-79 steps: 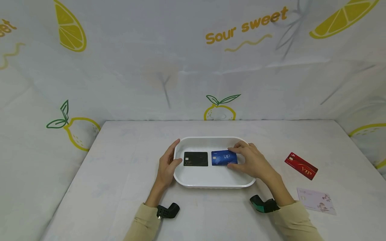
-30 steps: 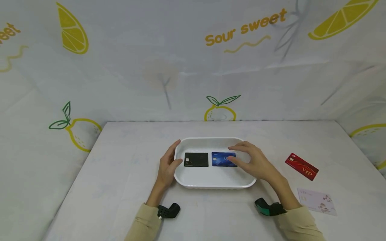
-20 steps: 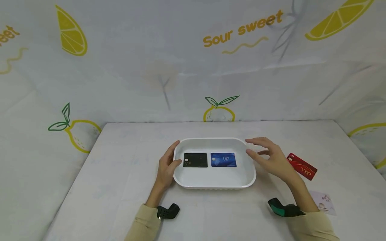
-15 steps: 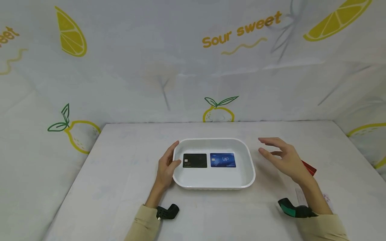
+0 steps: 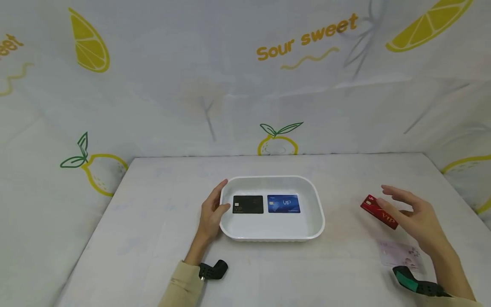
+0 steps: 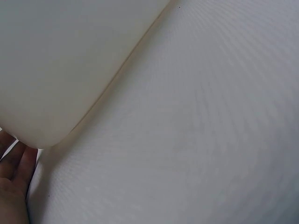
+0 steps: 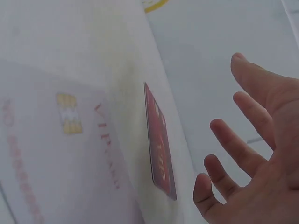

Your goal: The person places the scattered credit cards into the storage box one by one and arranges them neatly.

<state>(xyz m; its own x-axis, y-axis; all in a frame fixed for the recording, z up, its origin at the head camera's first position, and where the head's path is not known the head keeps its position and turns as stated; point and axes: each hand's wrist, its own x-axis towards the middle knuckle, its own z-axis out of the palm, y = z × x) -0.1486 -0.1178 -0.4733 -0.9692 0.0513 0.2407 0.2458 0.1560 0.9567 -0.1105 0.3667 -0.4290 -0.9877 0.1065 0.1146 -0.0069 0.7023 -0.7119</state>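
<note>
The red card [image 5: 373, 206] lies on the tabletop [image 5: 172, 187], between the white tray [image 5: 272, 230] and the right edge. Its long axis is slanting: the logo end points to the far left corner, the VIP end to the near right. Over it is the right hand [image 5: 420, 219], with fingers spread, pinching nothing. The left hand [image 5: 210, 216] holds the tray's left end, its thumb at the rim. Inside, the black card [image 5: 248, 204] and the blue card [image 5: 284, 204] lie lengthwise along the far edge's direction.
</note>
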